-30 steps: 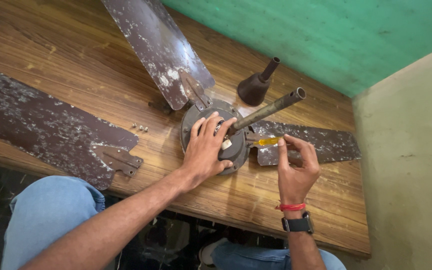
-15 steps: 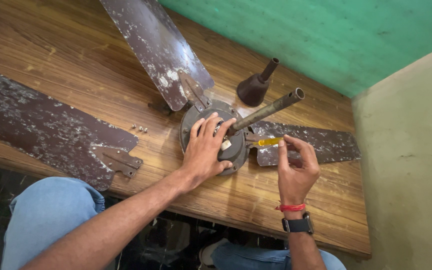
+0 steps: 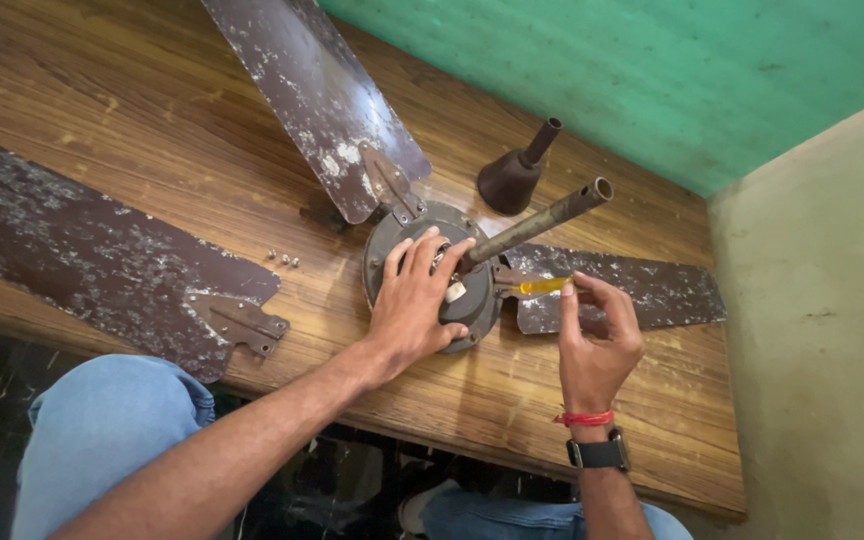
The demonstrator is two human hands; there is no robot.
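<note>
Fan motor (image 3: 472, 300) held flat on the wooden table (image 3: 132, 110); screwdriver (image 3: 542, 286) applied at its right side.

The left hand (image 3: 417, 305) is spread open, palm pressed on the motor near the table's front edge. The screwdriver's yellow handle is pinched in the right hand (image 3: 597, 345), fingers curled. One loose blade (image 3: 92, 260) is seen at left, small screws (image 3: 282, 259) beside it.

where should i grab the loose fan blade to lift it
Grip the loose blade at its narrow bracket end, coming from the table's near edge. That end is free and points towards the left hand; the wide end runs out of view.
</note>
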